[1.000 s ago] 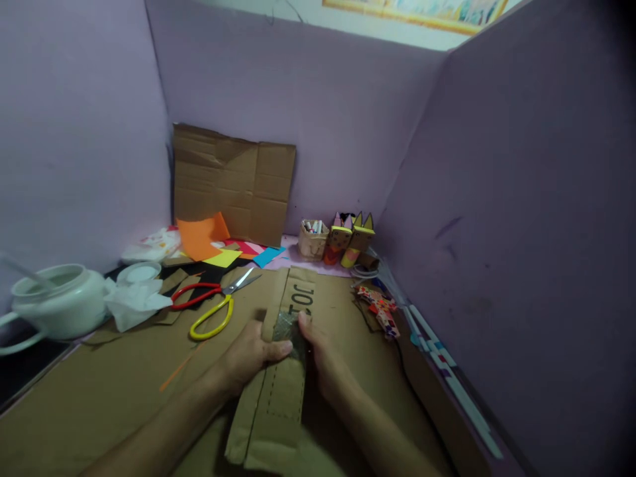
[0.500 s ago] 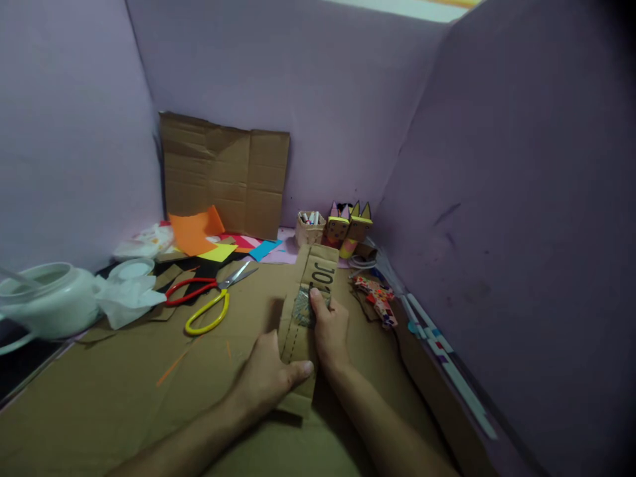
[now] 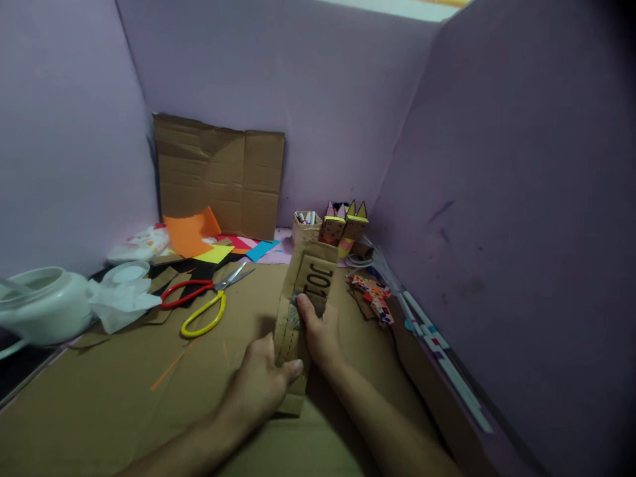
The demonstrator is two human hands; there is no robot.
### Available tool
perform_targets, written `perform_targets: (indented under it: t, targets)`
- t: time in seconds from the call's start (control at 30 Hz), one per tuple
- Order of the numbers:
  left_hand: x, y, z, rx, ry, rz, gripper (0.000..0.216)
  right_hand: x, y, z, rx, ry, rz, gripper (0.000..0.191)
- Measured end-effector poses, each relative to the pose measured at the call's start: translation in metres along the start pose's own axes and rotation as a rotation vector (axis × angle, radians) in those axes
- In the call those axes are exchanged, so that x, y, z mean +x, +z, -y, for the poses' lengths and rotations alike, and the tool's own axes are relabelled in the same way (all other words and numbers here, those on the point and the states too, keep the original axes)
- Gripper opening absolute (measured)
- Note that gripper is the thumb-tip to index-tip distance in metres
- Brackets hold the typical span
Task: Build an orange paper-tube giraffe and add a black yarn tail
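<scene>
Both hands hold a long folded cardboard piece (image 3: 318,262) over the cardboard-covered table. It bears black printed letters, a dashed line and a patch of clear tape. My left hand (image 3: 261,377) is closed on its lower left edge, thumb across the near face and fingers hidden behind. My right hand (image 3: 320,334) grips its right side higher up, thumb lying on the face by the tape. Left of the cardboard lies a pair of scissors (image 3: 218,291), blades apart, with one red and one yellow handle.
A white teapot (image 3: 47,305) stands at left beside crumpled white plastic (image 3: 119,305). Coloured paper (image 3: 191,232) and a leaning cardboard sheet (image 3: 218,179) are at the back. A marker box (image 3: 307,228), patterned scraps (image 3: 372,298) and white strips (image 3: 447,361) lie farther right.
My right thumb has slid down and left over the tape, covering more of it. The cardboard has turned slightly in my hands. The whole view has shifted a little.
</scene>
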State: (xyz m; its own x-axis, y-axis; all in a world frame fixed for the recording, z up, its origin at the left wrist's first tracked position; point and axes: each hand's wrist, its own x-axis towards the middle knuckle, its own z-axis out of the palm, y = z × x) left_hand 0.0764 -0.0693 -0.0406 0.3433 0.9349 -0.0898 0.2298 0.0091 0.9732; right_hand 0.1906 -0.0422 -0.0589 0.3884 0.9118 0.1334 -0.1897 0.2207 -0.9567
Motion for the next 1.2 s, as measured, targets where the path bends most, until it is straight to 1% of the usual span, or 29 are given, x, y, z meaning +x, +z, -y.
perform_targets:
  t: [0.07, 0.13, 0.17, 0.23, 0.3, 0.33, 0.37, 0.43, 0.5, 0.6, 0.63, 0.7, 0.8, 0.9, 0.97, 1.03, 1.07, 1.2]
  targets:
    - [0.0, -0.002, -0.001, -0.012, 0.012, 0.029, 0.034, 0.001, 0.0, -0.001, -0.016, 0.017, -0.002, 0.023]
    - [0.0, -0.006, 0.0, -0.078, -0.004, 0.082, 0.035, 0.0, 0.001, -0.001, 0.082, 0.092, 0.022, 0.028]
    - [0.001, -0.009, 0.001, -0.126, -0.03, 0.099, 0.035, -0.002, 0.001, 0.0, 0.157, 0.145, 0.059, 0.032]
    - [0.003, -0.013, 0.006, -0.239, -0.08, 0.117, 0.038, -0.008, 0.001, 0.0, 0.278, 0.253, 0.191, 0.037]
    - [0.007, -0.017, 0.01, -0.324, -0.113, 0.118, 0.043, -0.013, -0.001, 0.0, 0.277, 0.299, 0.295, 0.036]
    - [0.009, -0.019, 0.012, -0.337, -0.115, 0.122, 0.044, -0.015, -0.002, -0.001, 0.254, 0.297, 0.305, 0.034]
    - [0.011, -0.02, 0.012, -0.327, -0.102, 0.13, 0.044, -0.016, -0.004, -0.002, 0.229, 0.283, 0.282, 0.031]
    - [0.016, -0.022, 0.013, -0.266, -0.072, 0.134, 0.042, -0.015, -0.006, -0.003, 0.215, 0.257, 0.191, 0.027]
    - [0.018, -0.022, 0.011, -0.229, -0.085, 0.131, 0.042, -0.012, -0.008, -0.003, 0.246, 0.259, 0.139, 0.026]
    - [0.016, -0.021, 0.007, -0.228, -0.185, 0.116, 0.04, -0.008, -0.011, -0.001, 0.298, 0.278, 0.133, 0.027]
    - [0.014, -0.021, 0.006, -0.208, -0.192, 0.097, 0.038, -0.008, -0.011, 0.001, 0.311, 0.281, 0.144, 0.029]
    - [0.009, -0.019, 0.005, -0.108, -0.124, 0.032, 0.031, -0.007, -0.013, 0.002, 0.333, 0.283, 0.177, 0.03]
    - [0.001, -0.019, 0.006, 0.12, 0.077, -0.066, 0.016, -0.007, -0.016, 0.005, 0.347, 0.278, 0.271, 0.029]
    - [-0.006, -0.02, 0.01, 0.294, 0.239, -0.127, 0.015, -0.007, -0.017, 0.006, 0.339, 0.279, 0.38, 0.03]
    - [-0.01, -0.021, 0.013, 0.348, 0.318, -0.159, 0.016, -0.007, -0.017, 0.006, 0.338, 0.271, 0.428, 0.03]
    - [-0.013, -0.022, 0.015, 0.361, 0.35, -0.178, 0.017, -0.007, -0.016, 0.005, 0.336, 0.265, 0.455, 0.03]
    - [-0.013, -0.023, 0.016, 0.355, 0.342, -0.178, 0.017, -0.007, -0.016, 0.005, 0.335, 0.264, 0.46, 0.03]
    - [-0.013, -0.027, 0.011, 0.235, 0.216, -0.114, 0.014, -0.008, -0.017, 0.004, 0.334, 0.293, 0.466, 0.034]
